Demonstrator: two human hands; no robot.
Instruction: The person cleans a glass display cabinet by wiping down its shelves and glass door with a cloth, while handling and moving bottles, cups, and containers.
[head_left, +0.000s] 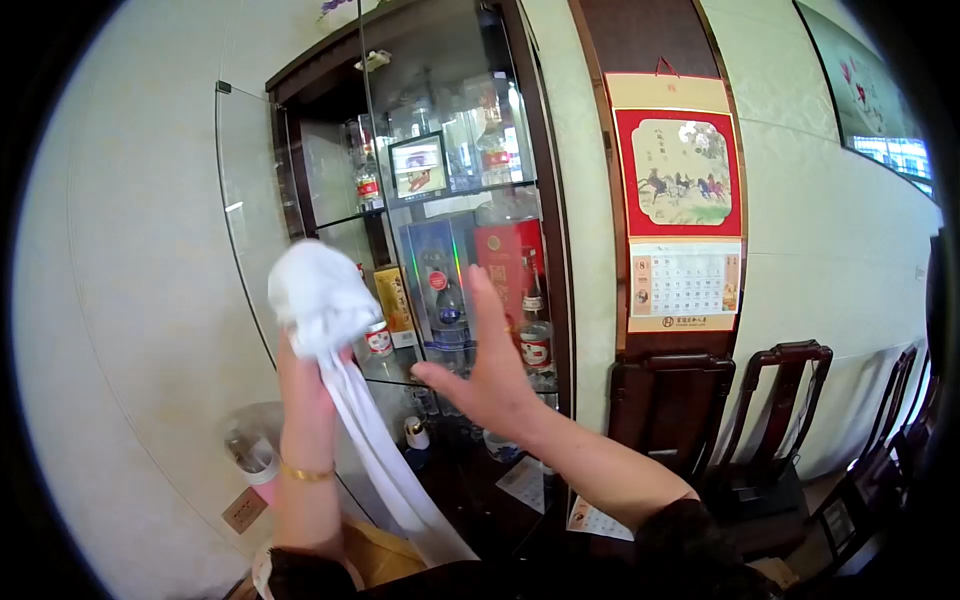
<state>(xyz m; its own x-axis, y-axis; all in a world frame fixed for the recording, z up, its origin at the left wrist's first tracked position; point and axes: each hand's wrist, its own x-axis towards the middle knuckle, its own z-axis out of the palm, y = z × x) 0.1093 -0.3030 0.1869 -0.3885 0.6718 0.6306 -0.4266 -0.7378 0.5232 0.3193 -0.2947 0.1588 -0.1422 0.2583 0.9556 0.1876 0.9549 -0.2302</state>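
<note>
My left hand (305, 375) is raised before the display cabinet, its fingers wrapped in a white cloth (318, 290). A long tail of that cloth hangs down past my wrist. To the right, my right hand (490, 375) is up with fingers stretched and thumb apart, holding nothing. Behind both hands stands the glass-fronted cabinet (548, 215) with bottles and boxes on its shelves. A blue box (430, 245) and a red box (500, 250) show behind my right hand, beside a bottle with a red label (535, 340). Whether my right hand touches glass, I cannot tell.
A glass door (245, 210) stands swung out at the left. A framed picture (418, 168) leans on the upper shelf. A wall calendar (685, 200) hangs to the right above dark wooden chairs (670, 410). A pink-and-white container (258, 465) sits low at the left.
</note>
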